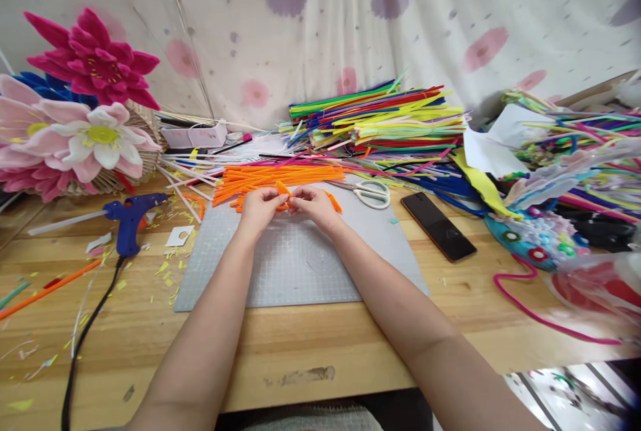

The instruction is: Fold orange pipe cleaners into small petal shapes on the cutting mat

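Wooden table (pixel 280 344), strewn with scraps at left, is backed by a flower-print curtain (pixel 215 3); grey gridded mat (pixel 295 270) is laid on it. Orange fuzzy piece (pixel 283 189) is held over the mat's far part, pinched by the fingertips of left hand (pixel 263 207) and right hand (pixel 315 207). Visible tip is pointed away from the person; full long axis cannot be told, fingers in the way. Orange stems (pixel 280 174) are piled crosswise just beyond. Scissors (pixel 354 187) and phone (pixel 439 226) are placed right, glue gun (pixel 131 220) left.
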`<state>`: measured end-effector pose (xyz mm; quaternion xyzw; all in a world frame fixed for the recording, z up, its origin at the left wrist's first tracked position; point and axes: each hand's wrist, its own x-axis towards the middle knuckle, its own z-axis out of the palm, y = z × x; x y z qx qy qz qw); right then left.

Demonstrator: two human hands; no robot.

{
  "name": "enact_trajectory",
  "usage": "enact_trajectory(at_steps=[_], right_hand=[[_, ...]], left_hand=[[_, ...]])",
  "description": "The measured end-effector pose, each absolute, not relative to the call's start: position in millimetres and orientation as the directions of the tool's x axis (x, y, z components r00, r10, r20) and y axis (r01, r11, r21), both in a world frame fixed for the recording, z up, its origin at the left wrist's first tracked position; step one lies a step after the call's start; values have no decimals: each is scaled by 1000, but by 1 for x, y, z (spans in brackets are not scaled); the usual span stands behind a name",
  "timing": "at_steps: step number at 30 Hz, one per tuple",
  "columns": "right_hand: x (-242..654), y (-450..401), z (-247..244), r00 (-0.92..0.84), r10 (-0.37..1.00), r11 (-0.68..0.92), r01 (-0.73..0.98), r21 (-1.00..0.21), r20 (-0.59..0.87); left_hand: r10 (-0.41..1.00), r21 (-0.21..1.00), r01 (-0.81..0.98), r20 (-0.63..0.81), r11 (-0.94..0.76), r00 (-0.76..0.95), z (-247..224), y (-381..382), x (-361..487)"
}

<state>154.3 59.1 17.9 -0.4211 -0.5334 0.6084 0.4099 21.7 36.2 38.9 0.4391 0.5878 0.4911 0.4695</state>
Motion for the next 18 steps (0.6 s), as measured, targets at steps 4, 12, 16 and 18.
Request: enact_trajectory(at_steps=[4, 12, 16, 18], right_hand=[[151, 61, 12, -242, 969, -34, 32, -999, -40], [153, 63, 9, -287, 958, 43, 93, -995, 14], [152, 61, 9, -254, 966, 96, 172, -980, 50], [151, 60, 10, -223, 971, 133, 218, -967, 84]], left_hand=[[975, 965, 233, -69, 119, -210, 31, 40, 16], [981, 987, 161, 25, 6, -190, 22, 41, 22], [981, 992, 126, 9, 16, -191, 23, 41, 25], [976, 985, 173, 26, 11, -215, 22, 42, 24]])
